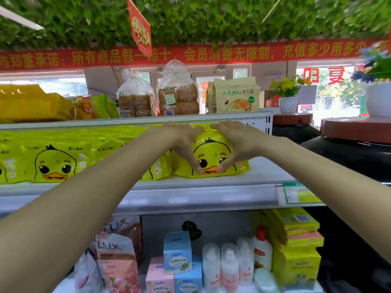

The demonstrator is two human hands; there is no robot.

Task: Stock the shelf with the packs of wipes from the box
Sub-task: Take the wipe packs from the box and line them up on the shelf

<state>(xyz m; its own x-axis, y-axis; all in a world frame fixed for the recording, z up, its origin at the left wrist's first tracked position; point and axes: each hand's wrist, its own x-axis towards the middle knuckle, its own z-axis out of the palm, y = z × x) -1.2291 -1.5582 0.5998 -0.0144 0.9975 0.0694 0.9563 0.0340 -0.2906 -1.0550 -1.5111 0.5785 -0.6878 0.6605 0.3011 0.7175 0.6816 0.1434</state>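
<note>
Where the pack sits: our pack of wipes [213, 154] is on the shelf [266, 174], at the right end of the row of packs [55, 159]; whether it touches its neighbour we cannot tell, since our wrist covers the seam.
Left hand: our left hand [182, 142] grips the pack's left side, with the fingers curved over the top edge and the thumb pressed low on the front.
Right hand: our right hand [239, 140] mirrors it on the right side, fingers over the top and thumb low on the front; the two thumbs nearly meet.
Way it lies: straight ahead of us, printed front towards us, its long side running left to right along the shelf edge.
Nearer hand: neither, as both are on it alike.
Free room: bare shelf lies to the right of the pack and in front of it.
Step in hand: we judge that we are seating this pack in line, so the next move would be a push straight back or a small slide left.
Risk: a soft pack may slump forward once we let go.
Box: not in view.
</note>
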